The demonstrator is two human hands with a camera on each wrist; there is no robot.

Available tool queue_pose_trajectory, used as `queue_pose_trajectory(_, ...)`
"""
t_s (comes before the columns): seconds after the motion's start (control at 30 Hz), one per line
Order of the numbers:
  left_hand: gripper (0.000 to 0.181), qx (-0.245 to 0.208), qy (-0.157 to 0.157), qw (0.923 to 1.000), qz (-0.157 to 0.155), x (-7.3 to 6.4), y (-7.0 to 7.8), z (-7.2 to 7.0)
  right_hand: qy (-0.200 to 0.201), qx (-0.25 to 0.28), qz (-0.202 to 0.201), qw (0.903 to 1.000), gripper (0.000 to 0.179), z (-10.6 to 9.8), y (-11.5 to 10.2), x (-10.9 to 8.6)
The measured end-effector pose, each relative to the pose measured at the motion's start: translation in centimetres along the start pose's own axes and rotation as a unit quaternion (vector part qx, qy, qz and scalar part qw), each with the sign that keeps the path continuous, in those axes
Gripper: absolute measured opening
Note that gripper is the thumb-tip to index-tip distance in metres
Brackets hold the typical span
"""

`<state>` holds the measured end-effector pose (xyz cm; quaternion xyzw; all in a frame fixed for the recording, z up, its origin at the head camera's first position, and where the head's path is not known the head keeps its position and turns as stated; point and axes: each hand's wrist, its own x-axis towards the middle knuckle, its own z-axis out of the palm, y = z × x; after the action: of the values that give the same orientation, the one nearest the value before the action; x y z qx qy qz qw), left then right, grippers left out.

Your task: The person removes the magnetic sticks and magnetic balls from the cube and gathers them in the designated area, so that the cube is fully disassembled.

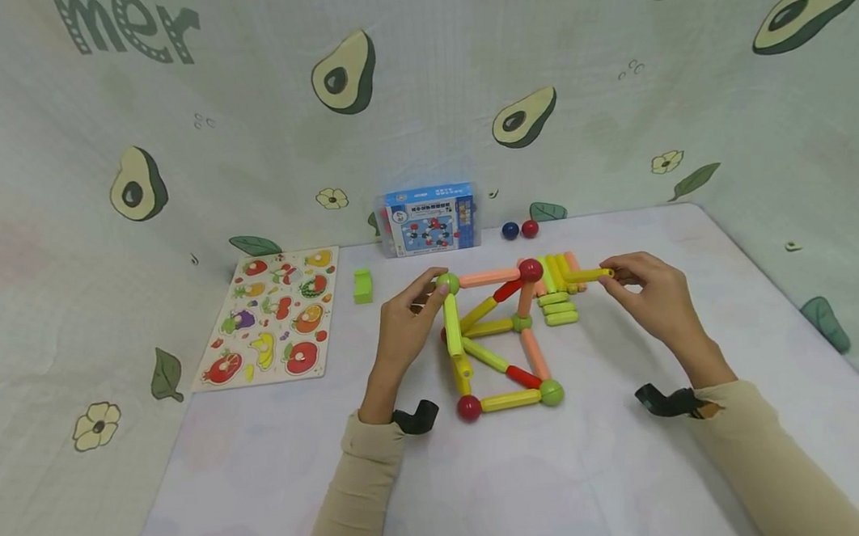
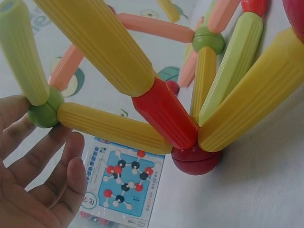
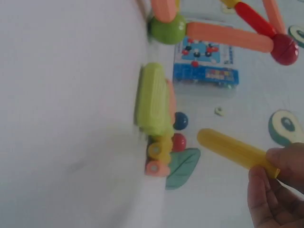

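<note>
A frame of coloured magnetic rods and balls point(image 1: 511, 400) stands on the table between the hands. My left hand point(image 1: 405, 318) holds the green ball point(image 2: 46, 110) at its upper left corner, thumb and fingers around it. A light green rod point(image 2: 24, 52) sticks out from that ball towards me. My right hand point(image 1: 649, 293) pinches one end of a yellow rod point(image 3: 237, 153) between thumb and fingers, to the right of the frame and off the table. The rod's other end points left, apart from the dark red ball point(image 1: 531, 271) at the frame's upper right corner.
Loose green, yellow and pink rods point(image 1: 560, 310) lie behind and right of the frame. A blue ball point(image 1: 510, 230) and a red ball point(image 1: 529, 229) rest at the back, beside a boxed set point(image 1: 430, 223). A fruit puzzle board point(image 1: 268, 321) and a green block point(image 1: 362, 286) lie left.
</note>
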<state>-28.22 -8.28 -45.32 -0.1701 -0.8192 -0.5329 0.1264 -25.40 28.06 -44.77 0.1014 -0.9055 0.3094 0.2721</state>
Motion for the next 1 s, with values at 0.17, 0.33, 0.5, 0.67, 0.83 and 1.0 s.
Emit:
queue_pose_trajectory(0.17, 0.037, 0.004, 0.001, 1.0000, 0.001, 0.0, -0.2, 0.0, 0.008, -0.016, 0.042, 0.9990, 0.021, 1.1, 2.2, 0.9)
queue_pose_trajectory(0.33, 0.036, 0.002, 0.003, 1.0000, 0.000, 0.0, -0.3, 0.0, -0.002, -0.033, 0.092, 0.9952, 0.021, 2.2, 3.6, 1.9)
queue_pose_trajectory(0.5, 0.034, 0.000, 0.000, 1.0000, -0.004, 0.0, -0.1, 0.0, -0.026, -0.045, 0.118, 0.9917, 0.019, 3.0, 4.7, 2.7)
queue_pose_trajectory(0.67, 0.034, 0.000, 0.006, 1.0000, -0.005, 0.0, 0.0, 0.0, -0.085, -0.048, 0.147, 0.9844, 0.022, 3.4, 5.2, 3.5)
queue_pose_trajectory(0.83, 0.034, -0.005, 0.002, 1.0000, 0.000, 0.0, -0.1, 0.0, -0.131, -0.062, 0.165, 0.9756, 0.028, 3.6, 5.2, 3.4)
queue_pose_trajectory(1.0, 0.034, 0.003, -0.001, 1.0000, 0.003, 0.1, -0.2, 0.0, -0.161, -0.062, 0.173, 0.9695, 0.028, 3.9, 4.9, 2.7)
